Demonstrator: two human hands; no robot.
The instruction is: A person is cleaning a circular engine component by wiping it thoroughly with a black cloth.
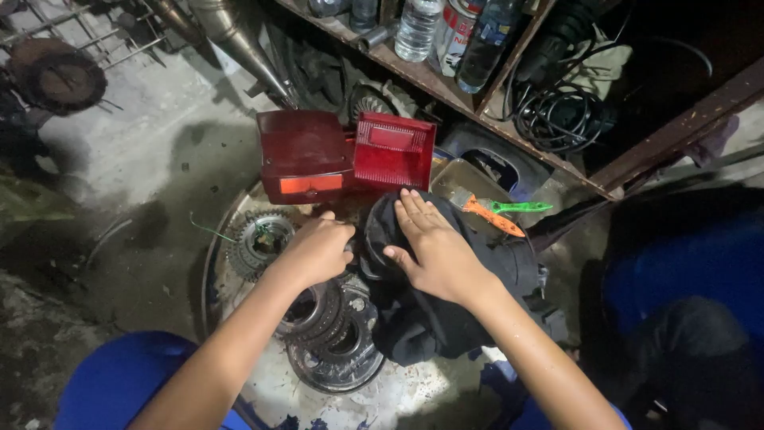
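head view: black cloth (430,318) lies under both hands.

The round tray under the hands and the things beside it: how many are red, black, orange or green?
Red: 2, tail-light housing and tail-light lens
Black: 1, cloth under the right hand
Orange: 1, brush
Green: 1, toothbrush
Total: 5

Single head-worn view, looking steeply down, close over a round metal tray (213,263) on the floor
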